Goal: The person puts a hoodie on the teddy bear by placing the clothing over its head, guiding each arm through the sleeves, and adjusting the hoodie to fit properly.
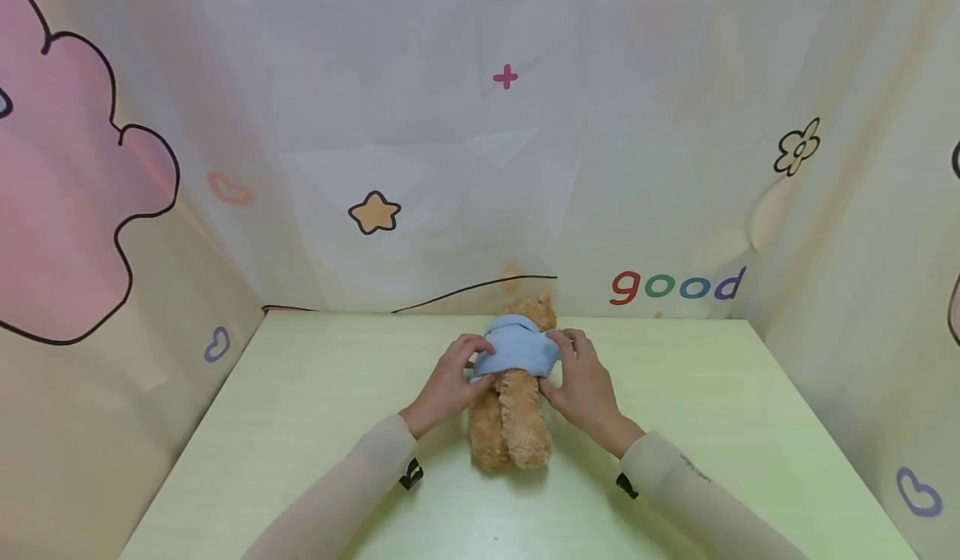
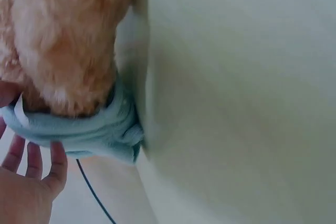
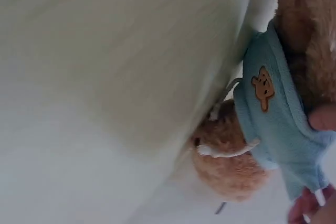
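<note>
A brown plush teddy bear (image 1: 522,427) in a light blue hoodie (image 1: 517,350) is near the table's back edge, its legs toward me and its back facing up. My left hand (image 1: 450,383) holds the hoodie at its left side, thumb by the hem and fingers curved over the cloth. On the opposite side, my right hand (image 1: 587,387) grips the hoodie's right edge between thumb and fingers. In the right wrist view, the hoodie's front carries a small bear patch (image 3: 263,88), and white drawstrings (image 3: 228,153) hang by the head. The bear's face is mostly hidden.
The pale green table (image 1: 315,427) meets a printed cloth backdrop (image 1: 450,127) behind the bear. Cloth sides stand at left and right. Black straps (image 1: 411,474) show beneath both sleeves.
</note>
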A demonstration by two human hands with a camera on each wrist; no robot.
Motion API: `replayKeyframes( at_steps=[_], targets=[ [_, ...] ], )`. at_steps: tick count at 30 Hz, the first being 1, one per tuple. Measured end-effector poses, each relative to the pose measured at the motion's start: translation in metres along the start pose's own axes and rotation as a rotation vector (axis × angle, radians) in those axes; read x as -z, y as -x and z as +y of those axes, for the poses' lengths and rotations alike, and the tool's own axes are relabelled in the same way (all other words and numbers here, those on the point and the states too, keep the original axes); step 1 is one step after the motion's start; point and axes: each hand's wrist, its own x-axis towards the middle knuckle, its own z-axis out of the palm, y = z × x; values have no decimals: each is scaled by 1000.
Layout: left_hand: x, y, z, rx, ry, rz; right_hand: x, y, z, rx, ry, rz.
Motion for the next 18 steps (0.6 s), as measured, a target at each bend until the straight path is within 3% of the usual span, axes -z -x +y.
replayKeyframes(
  at_steps=[2,5,8,10,15,18],
  targets=[
    [-1,0,2,-42,-50,-12,1,1,-2,194,139,94],
    [-2,0,4,-144,-170,-26,6,0,-7,345,212,132],
    [-1,3,4,-231,-285,-29,12,-3,-12,339,186,74],
    [1,6,3,-235,-320,-41,16,-5,-15,295,155,15],
    [8,11,-2,-108,-242,-139,21,-4,-21,231,136,-120],
    [10,11,-6,-79,-205,-194,23,-1,-22,218,113,-216]
  ],
)
